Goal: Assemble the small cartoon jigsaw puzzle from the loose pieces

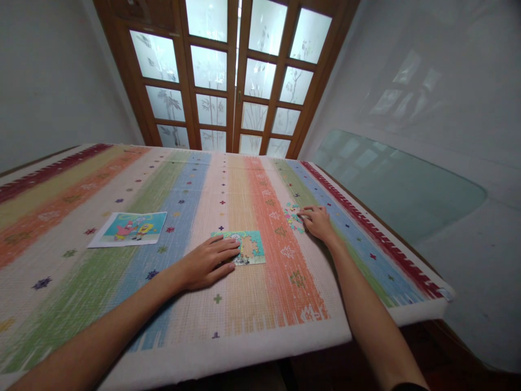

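A small, partly assembled jigsaw puzzle (249,247) lies on the striped tablecloth (122,282), with a gap in its middle. My left hand (207,263) rests flat on the puzzle's left edge, fingers stretched out. Further right sits a small heap of loose puzzle pieces (292,215). My right hand (319,221) lies on the right side of that heap, fingers curled onto the pieces; whether it holds one is hidden.
A printed cartoon reference picture (131,228) lies to the left on the cloth. The table's front edge (244,353) is near me. A wooden door with frosted glass panes (232,76) stands behind the table. A glass sheet (391,184) leans against the right wall.
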Demonstrator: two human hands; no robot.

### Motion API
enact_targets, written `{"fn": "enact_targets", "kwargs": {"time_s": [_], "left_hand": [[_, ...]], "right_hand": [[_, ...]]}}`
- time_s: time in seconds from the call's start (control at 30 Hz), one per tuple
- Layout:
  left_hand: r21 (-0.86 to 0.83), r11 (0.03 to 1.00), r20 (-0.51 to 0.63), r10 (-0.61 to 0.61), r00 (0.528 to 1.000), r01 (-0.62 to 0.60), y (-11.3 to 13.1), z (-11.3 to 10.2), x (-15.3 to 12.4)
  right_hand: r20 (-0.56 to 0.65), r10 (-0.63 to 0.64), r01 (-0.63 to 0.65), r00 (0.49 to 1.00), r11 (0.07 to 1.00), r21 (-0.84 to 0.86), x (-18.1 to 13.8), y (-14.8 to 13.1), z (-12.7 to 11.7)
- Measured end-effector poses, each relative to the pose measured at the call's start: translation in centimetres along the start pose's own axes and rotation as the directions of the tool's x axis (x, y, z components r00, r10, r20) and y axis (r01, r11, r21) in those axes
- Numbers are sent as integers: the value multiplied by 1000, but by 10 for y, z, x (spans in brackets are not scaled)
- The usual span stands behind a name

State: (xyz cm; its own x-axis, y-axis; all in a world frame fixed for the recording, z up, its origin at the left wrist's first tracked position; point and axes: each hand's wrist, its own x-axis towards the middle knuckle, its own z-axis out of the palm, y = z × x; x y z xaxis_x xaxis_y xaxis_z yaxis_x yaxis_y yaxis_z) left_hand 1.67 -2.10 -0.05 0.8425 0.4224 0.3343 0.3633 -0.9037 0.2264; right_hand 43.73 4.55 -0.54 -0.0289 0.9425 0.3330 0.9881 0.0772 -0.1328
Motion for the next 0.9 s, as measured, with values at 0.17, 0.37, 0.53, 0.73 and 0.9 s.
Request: {"fn": "enact_targets", "kwargs": {"time_s": [0.17,0.37,0.53,0.73,0.9], "left_hand": [[4,1000,6,-5,1000,5,0,1,0],[3,1000,7,-12,1000,12,0,0,0],[6,1000,21,-10,1000,10,0,-1,1],[-8,1000,6,-13,1000,13,0,1,0],[-7,1000,11,-15,1000,15,-1,1,0]], "right_hand": [[16,-65,64,998,998,20,2,1,-3],[94,-144,145,985,989,6,0,-7,-4],[107,-145,146,984,989,0,-3,-2,-13],[135,-127,130,983,991,-12,-4,2,-22],[137,-100,105,986,994,-30,-4,2,-23]]}}
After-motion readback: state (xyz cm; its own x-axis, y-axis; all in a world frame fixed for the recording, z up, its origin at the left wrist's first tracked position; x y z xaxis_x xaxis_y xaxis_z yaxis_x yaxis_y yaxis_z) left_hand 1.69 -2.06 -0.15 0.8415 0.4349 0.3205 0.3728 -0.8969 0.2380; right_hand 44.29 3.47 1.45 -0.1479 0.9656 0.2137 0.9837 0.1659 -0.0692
